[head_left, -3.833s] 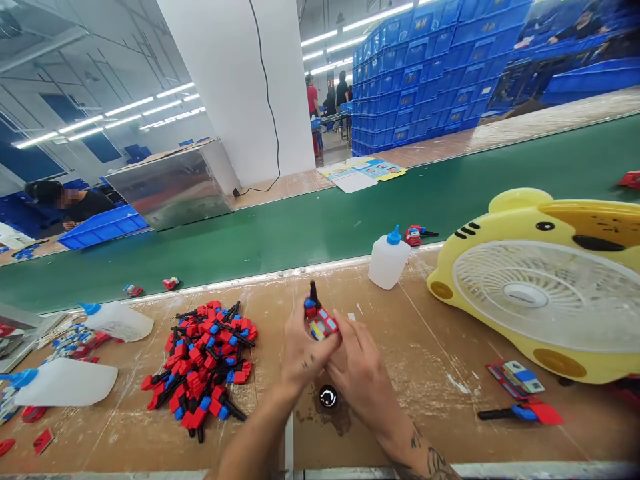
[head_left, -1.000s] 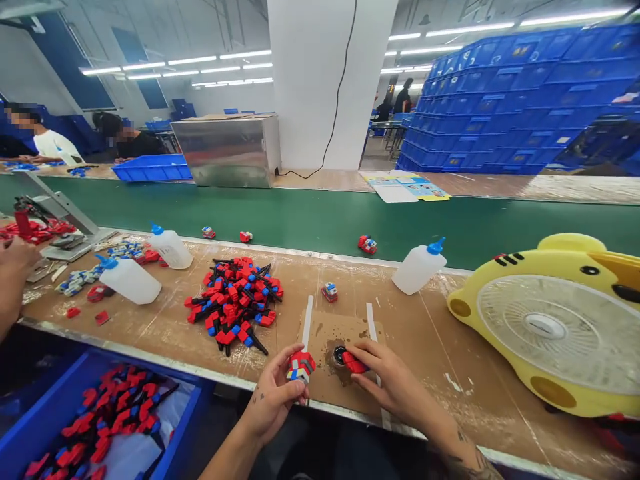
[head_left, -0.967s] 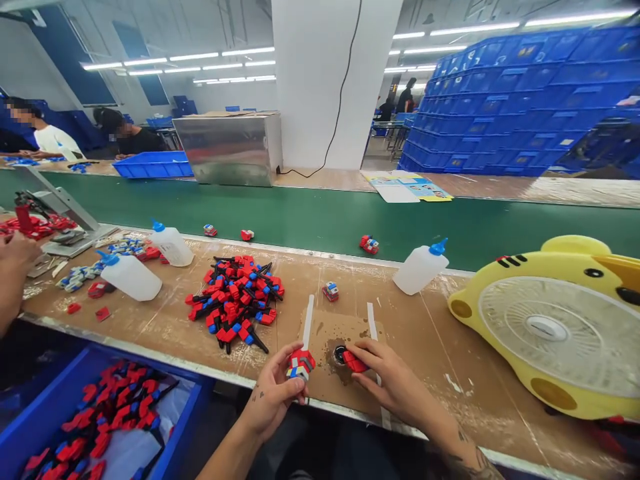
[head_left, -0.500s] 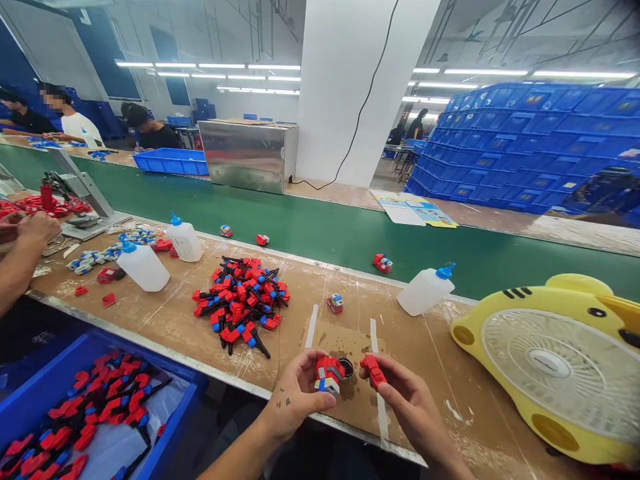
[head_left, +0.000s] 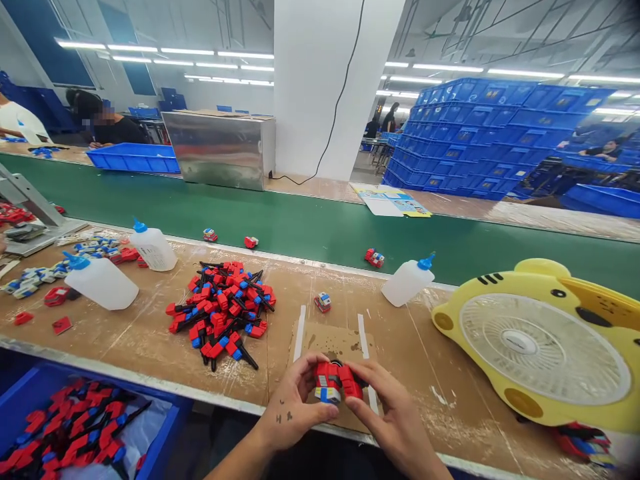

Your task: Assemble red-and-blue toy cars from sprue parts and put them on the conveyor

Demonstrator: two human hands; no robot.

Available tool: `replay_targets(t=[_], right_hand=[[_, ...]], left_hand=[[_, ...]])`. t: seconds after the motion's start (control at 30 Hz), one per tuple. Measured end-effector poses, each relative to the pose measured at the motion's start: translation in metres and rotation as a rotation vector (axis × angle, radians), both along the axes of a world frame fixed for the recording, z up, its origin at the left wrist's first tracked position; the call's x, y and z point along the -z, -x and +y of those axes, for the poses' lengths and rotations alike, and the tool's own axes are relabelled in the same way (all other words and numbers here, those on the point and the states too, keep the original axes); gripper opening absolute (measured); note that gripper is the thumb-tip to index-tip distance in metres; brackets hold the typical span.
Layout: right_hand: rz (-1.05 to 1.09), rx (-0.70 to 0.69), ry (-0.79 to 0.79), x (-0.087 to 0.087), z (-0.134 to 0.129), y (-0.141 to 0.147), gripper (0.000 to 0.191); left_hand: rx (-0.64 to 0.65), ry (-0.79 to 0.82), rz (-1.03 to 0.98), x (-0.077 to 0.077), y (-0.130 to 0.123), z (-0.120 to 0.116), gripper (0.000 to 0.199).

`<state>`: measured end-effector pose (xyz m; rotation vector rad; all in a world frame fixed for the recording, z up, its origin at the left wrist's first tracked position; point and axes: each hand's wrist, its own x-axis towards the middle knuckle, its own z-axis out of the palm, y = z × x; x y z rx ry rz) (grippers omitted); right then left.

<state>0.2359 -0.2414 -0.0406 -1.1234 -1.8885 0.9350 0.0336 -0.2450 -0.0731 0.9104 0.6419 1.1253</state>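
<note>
My left hand (head_left: 295,400) is closed round a red, white and blue toy part (head_left: 327,383) above the front edge of the bench. Between the thumb and fingers of my right hand (head_left: 387,407) is a smaller red piece (head_left: 351,381), touching the right side of that part. Beneath them lies a stained cardboard sheet (head_left: 325,337) with white tape strips. One small toy part (head_left: 323,302) sits just behind the sheet. To the left is a heap of red, blue and black pieces (head_left: 225,310).
White bottles with blue tips stand left (head_left: 107,287) and right (head_left: 406,283). A yellow fan (head_left: 530,340) lies at the right. A blue bin (head_left: 167,433) is below the bench's left front edge. Behind runs a green belt (head_left: 300,227) carrying small parts.
My right hand has moved left, bringing the red piece against the toy part. The view has turned right, and the neighbour's hands at the left have mostly left the picture.
</note>
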Motion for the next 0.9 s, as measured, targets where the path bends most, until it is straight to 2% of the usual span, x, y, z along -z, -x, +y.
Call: replay_targets(t=[0.17, 0.27, 0.37, 0.5, 0.6, 0.73, 0.9], right_hand=[[-0.211, 0.028, -0.121, -0.003, -0.005, 0.0, 0.036], [-0.281, 0.031, -0.191, 0.003, -0.01, 0.001, 0.038], [-0.35, 0.023, -0.315, 0.011, -0.015, 0.007, 0.042], [-0.372, 0.019, -0.604, 0.015, -0.018, 0.022, 0.04], [-0.388, 0.026, -0.781, 0.011, -0.016, 0.03, 0.035], [-0.414, 0.031, -0.847, 0.009, -0.014, 0.031, 0.031], [-0.403, 0.091, -0.886, 0.014, -0.026, 0.024, 0.035]], left_hand=[[0.084, 0.017, 0.044, 0.003, 0.004, 0.002, 0.057], [0.13, -0.005, 0.114, 0.005, 0.008, -0.001, 0.055], [0.131, -0.03, 0.122, 0.007, 0.011, -0.005, 0.063], [0.066, 0.079, -0.016, 0.005, 0.009, -0.006, 0.083], [-0.017, 0.123, 0.026, 0.001, 0.009, -0.002, 0.084], [-0.017, 0.004, 0.168, 0.0, 0.014, 0.0, 0.083], [-0.024, -0.162, 0.373, 0.003, 0.013, -0.001, 0.082]])
